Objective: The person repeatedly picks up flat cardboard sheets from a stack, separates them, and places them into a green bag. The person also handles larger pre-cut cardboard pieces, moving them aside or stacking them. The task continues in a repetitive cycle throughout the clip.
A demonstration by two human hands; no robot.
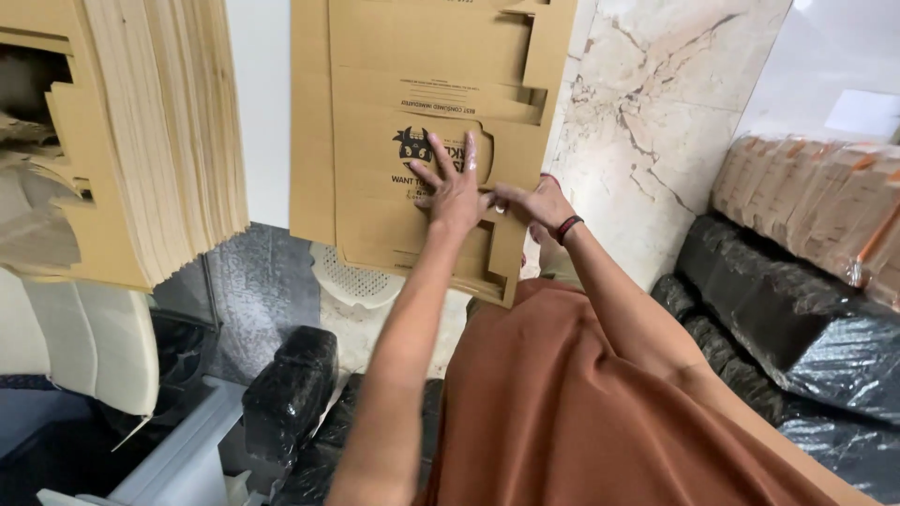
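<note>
Marble wall (656, 122) backs our work, and against it we hold one flat die-cut cardboard blank (412, 94), with a thick stack of like blanks (159, 141) to its left, too many to count, and wrapped bundles (806, 206) to its right. Our left hand (455, 192) lies spread flat on the blank's printed panel, fingers apart, gripping nothing. Our right hand (530, 204) pinches the blank's right edge beside it, so we judge it best to press the panel steady and fold cleanly along the score.
</note>
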